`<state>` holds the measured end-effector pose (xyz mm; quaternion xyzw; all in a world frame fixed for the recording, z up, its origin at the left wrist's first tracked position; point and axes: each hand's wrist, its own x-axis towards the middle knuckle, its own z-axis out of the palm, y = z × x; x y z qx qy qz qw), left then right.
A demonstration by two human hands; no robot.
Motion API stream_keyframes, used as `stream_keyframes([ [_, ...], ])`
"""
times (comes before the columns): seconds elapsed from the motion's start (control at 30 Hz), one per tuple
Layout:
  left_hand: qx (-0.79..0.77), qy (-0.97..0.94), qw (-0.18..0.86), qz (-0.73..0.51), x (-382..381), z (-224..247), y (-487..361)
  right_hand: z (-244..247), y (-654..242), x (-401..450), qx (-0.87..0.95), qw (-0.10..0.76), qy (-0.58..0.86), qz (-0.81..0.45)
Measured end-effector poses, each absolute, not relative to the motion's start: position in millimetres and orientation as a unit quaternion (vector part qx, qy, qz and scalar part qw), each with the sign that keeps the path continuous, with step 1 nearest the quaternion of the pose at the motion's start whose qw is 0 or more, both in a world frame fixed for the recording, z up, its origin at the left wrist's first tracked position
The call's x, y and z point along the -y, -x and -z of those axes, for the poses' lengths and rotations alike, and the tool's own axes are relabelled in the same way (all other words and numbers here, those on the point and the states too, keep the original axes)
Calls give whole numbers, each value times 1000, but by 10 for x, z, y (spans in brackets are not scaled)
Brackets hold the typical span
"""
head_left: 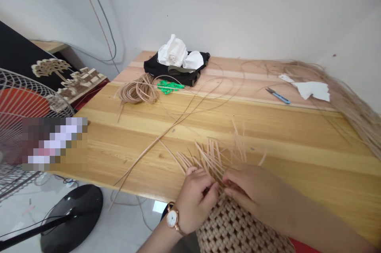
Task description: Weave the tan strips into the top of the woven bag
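Note:
A woven tan piece (238,227) with a checkered open pattern lies at the bottom centre, and loose strands (212,154) fan out from its top edge over the table. My left hand (198,197), with a watch (172,218) on its wrist, is closed on strands at the upper left edge of the weave. Close beside it, my right hand (253,193) pinches strands at the same edge, thumb and forefinger together. The fingertips of both hands nearly meet, and the strand ends between them are partly hidden.
On the wooden table (119,146) are a coiled bundle (138,89), green pieces (170,86), a black bag (154,66) with white tissue (174,51), blue snips (278,96) and long strands (351,106) at right. A fan (20,114) stands left.

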<state>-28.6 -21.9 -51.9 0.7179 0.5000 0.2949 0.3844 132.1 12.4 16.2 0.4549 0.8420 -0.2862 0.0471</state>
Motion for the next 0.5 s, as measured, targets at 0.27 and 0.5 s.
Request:
stream_keyframes([
  [0.27, -516, -716, 369, -292, 199, 509, 305, -146, -1244, -207, -768, 22, -493, 407],
  [0.5, -515, -724, 360, -284, 259, 541, 357, -171, -1344, -121, -830, 51, -406, 380],
])
